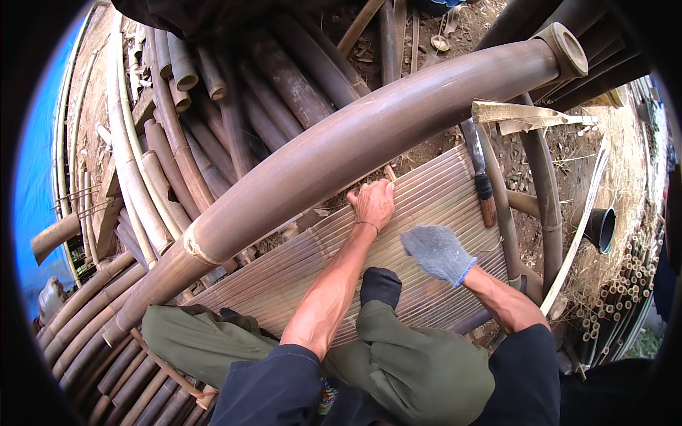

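A bench seat of thin bamboo slats spreads out under my arms. At its far edge my bare left hand is closed, its fingers curled down; what they hold is hidden. The tip of a small bamboo piece shows just beyond the knuckles. My right hand, in a grey knit glove, hovers over or rests on the slats; its fingers are smeared by motion. A thick brown bamboo pole slants across in front of my hands. A large knife with a wooden, black-wrapped handle lies at the bench's right end.
My sock-covered foot is on the slats. Dark bamboo poles are heaped beyond and to the left. Bundled thin bamboo and a black bucket stand at the right. A split bamboo piece sits near the bench's far right corner.
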Demonstrator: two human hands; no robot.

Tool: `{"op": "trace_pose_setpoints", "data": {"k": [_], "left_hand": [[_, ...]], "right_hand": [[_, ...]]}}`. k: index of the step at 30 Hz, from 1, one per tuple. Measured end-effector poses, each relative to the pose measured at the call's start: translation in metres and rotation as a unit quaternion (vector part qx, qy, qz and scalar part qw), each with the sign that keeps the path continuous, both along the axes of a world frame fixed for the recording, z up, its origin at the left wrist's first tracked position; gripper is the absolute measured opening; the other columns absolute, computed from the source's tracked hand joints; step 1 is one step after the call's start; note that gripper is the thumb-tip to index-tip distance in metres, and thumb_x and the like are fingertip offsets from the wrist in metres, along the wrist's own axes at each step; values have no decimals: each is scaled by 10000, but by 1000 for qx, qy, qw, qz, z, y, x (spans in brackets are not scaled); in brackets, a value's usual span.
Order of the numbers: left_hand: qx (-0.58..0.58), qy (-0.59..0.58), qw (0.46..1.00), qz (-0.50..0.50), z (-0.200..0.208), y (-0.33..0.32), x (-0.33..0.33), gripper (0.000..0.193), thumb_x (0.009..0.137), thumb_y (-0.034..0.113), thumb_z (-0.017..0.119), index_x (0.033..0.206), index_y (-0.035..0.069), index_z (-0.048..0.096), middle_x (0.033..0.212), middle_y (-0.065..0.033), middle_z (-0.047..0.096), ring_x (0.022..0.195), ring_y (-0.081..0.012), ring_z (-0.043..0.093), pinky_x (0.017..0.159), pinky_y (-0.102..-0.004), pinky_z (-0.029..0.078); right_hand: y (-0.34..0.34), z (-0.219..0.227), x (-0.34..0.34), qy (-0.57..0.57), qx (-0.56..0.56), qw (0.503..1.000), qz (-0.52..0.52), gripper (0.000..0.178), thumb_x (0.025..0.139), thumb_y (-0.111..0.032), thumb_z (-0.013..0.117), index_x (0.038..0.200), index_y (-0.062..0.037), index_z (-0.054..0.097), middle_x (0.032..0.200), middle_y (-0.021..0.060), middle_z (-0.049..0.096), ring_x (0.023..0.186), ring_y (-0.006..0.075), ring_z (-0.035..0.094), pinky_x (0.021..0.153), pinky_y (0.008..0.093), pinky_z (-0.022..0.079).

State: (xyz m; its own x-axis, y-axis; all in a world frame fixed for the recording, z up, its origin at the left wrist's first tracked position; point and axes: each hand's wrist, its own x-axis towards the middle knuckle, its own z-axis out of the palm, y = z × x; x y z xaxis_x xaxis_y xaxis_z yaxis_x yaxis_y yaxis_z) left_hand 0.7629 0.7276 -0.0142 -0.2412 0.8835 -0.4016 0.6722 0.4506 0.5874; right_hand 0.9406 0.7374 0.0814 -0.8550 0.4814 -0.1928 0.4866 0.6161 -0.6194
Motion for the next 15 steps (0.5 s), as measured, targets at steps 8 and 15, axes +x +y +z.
{"op": "trace_pose_setpoints", "data": {"k": [8, 15], "left_hand": [[-4, 12, 1000, 8, 1, -6, -1, 273, 982, 316, 476, 1005, 134, 679, 1047, -91, 689, 1033, -314, 581, 917, -551, 331], [232, 17, 973, -7, 25, 4, 8, 291, 864, 195, 672, 1125, 77, 622, 1094, -96, 617, 1033, -307, 566, 881, -441, 437]], "right_hand": [[1, -10, 73, -100, -32, 994, 13, 83, 866, -138, 536, 884, -72, 584, 773, 142, 604, 765, 351, 611, 650, 465, 463], [-62, -78, 71, -122, 138, 975, -123, 175, 859, -144, 551, 1000, -59, 612, 799, 125, 615, 677, 306, 639, 565, 444, 516]]}}
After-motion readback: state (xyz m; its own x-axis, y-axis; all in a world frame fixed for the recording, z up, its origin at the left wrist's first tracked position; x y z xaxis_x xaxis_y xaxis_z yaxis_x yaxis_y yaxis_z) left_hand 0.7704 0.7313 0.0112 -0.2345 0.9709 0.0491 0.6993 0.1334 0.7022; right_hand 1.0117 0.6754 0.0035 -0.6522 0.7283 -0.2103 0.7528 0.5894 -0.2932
